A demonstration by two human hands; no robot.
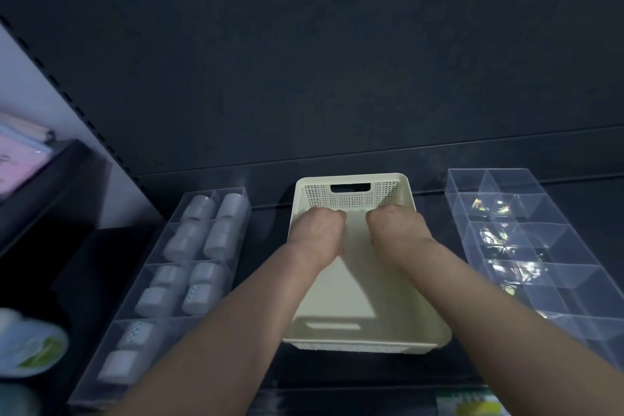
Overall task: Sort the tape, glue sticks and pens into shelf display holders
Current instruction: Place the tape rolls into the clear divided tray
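A cream perforated plastic basket (351, 197) stands on the dark shelf between two clear divided holders. My left hand (317, 233) and my right hand (396, 230) are both inside it near its far wall, knuckles up and fingers curled down out of sight. What they touch is hidden, and the visible basket floor is bare. The left holder (233, 191) has grey-white cylindrical items (199, 209) lying in pairs in its compartments. The right holder (506, 179) has small shiny items (499, 240) in its middle compartments, while its far compartments look bare.
A dark back panel (337, 61) rises right behind the basket. A slotted upright (67, 94) bounds the shelf on the left, with pink packets (20, 159) beyond it. Blurred blue-and-green packaging (30, 344) sits at the lower left. A green-yellow label (472, 407) shows at the bottom edge.
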